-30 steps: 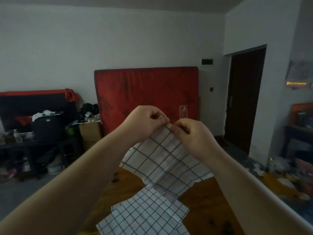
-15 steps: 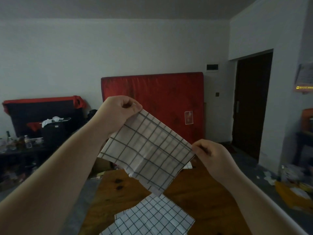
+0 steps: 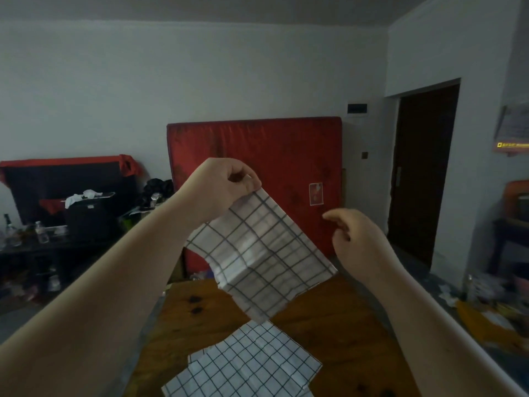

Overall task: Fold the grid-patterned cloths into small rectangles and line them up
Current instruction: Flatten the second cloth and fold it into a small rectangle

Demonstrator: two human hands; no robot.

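A white cloth with a dark grid (image 3: 263,253) hangs in the air above the wooden table (image 3: 329,319). My left hand (image 3: 226,187) pinches its top corner between thumb and fingers. My right hand (image 3: 355,239) hovers just right of the cloth's right corner, fingers loosely curled and apart, holding nothing. More grid-patterned cloths (image 3: 246,365) lie flat and overlapping on the table near its front edge, below the hanging cloth.
A red mattress (image 3: 286,156) leans on the far wall behind the table. A dark cluttered shelf (image 3: 57,224) stands at the left. A dark doorway (image 3: 423,173) is at the right, with clutter on the floor (image 3: 486,310) beside the table.
My hands first pulled apart and spread the cloth between two corners. Now my right hand has let go of its corner, and the cloth hangs from my left hand alone.
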